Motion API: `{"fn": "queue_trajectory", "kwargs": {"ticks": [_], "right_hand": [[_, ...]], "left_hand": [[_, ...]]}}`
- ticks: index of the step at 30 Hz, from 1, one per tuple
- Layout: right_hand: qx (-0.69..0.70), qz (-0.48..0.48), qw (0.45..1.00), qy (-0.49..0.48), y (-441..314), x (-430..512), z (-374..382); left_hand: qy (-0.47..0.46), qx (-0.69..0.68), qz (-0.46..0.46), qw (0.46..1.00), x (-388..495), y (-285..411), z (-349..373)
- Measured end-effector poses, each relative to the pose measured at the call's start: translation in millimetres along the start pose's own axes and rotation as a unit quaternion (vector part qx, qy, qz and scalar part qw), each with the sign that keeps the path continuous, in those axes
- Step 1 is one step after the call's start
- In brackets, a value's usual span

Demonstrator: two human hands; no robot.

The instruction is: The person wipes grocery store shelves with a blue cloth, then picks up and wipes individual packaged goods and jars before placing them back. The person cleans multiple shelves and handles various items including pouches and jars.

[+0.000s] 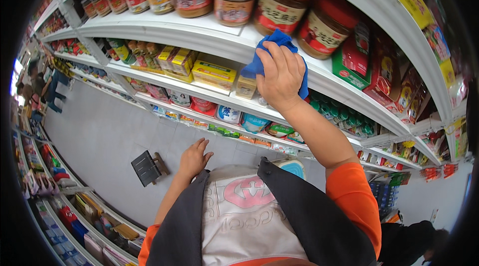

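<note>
My right hand [282, 75] grips a blue cloth [277, 38] and presses it on the front edge of a white shelf [179, 31]. Just behind the cloth stand two large red-lidded jars of brown paste, a left one [281, 2] and a right one [326, 24]. Smaller jars with orange-brown lids [235, 0] continue the row to the left. Beside the right jar sits a green and red carton [351, 64]. My left hand [194, 157] hangs low over the grey floor, holding nothing, with its fingers apart.
Below are yellow boxes [214, 75], green-capped bottles [336, 112] and bagged goods [229, 113] on lower shelves. A small black stool [146, 168] stands on the floor to the left. People [46, 82] are far left; another person [409, 241] bends at lower right. More stocked shelves [71, 210] line the lower left.
</note>
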State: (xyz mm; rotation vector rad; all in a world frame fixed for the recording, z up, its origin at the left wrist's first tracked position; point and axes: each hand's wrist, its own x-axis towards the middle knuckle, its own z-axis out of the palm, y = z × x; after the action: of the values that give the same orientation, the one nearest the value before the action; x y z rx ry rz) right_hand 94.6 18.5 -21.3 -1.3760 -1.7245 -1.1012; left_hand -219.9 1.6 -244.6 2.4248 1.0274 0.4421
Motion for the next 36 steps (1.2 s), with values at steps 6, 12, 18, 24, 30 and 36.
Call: {"fn": "queue_trajectory", "kwargs": {"ticks": [6,12,18,24,30,36], "right_hand": [[0.038,-0.021,0.999,-0.024,-46,43,49],[0.028,-0.064,0.997,-0.027,-101,91,111],[0.014,-0.091,0.995,-0.04,-145,131,161],[-0.003,-0.098,0.991,-0.096,-176,158,190],[0.002,-0.099,0.989,-0.113,-170,158,185],[-0.004,-0.06,0.987,-0.15,-158,148,157]], "left_hand": [[0.015,0.001,-0.04,0.999,-8,-45,-33],[0.046,0.009,-0.065,0.997,-29,-97,-60],[0.026,0.019,-0.114,0.993,-54,-136,-76],[-0.004,0.004,-0.139,0.99,-61,-164,-91],[0.016,0.001,-0.11,0.994,-60,-187,-99],[0.025,0.002,-0.141,0.99,-80,-207,-111]]}}
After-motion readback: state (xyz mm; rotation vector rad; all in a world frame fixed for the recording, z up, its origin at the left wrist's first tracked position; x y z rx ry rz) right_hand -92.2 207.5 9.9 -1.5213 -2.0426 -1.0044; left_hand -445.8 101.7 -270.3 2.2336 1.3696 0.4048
